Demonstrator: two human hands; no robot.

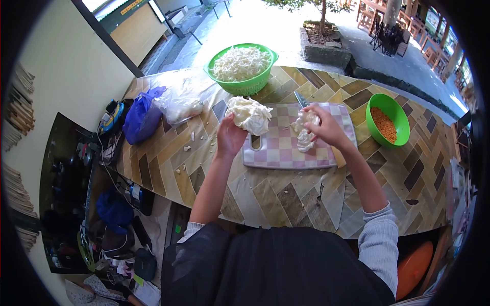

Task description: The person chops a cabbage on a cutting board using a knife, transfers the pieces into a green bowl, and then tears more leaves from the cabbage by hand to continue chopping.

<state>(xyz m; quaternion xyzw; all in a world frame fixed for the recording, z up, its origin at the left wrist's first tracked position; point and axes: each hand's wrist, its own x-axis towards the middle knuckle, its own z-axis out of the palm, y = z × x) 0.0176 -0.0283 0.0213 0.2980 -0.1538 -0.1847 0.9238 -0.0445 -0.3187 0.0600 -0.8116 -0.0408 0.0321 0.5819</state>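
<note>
My left hand [232,136] is closed around a white, ruffled clump of oyster mushroom [251,116], held up over the left edge of the cutting board. The pink-and-white checked cutting board [278,153] lies flat on the table. Over its right half, the curled fingers of my right hand [324,126] grip a smaller white mushroom piece [306,138]. Just beyond those fingers a knife blade [301,99] sticks out. A light wooden handle [338,157] shows below my right wrist; whether it belongs to that blade is hidden.
A green basket [240,87] heaped with white shreds stands at the table's far edge. Right of the board is a green bowl [374,122] of orange crumbs. A blue plastic bag [140,120] and a clear bag [181,109] lie to the left, with scraps [187,148] nearby.
</note>
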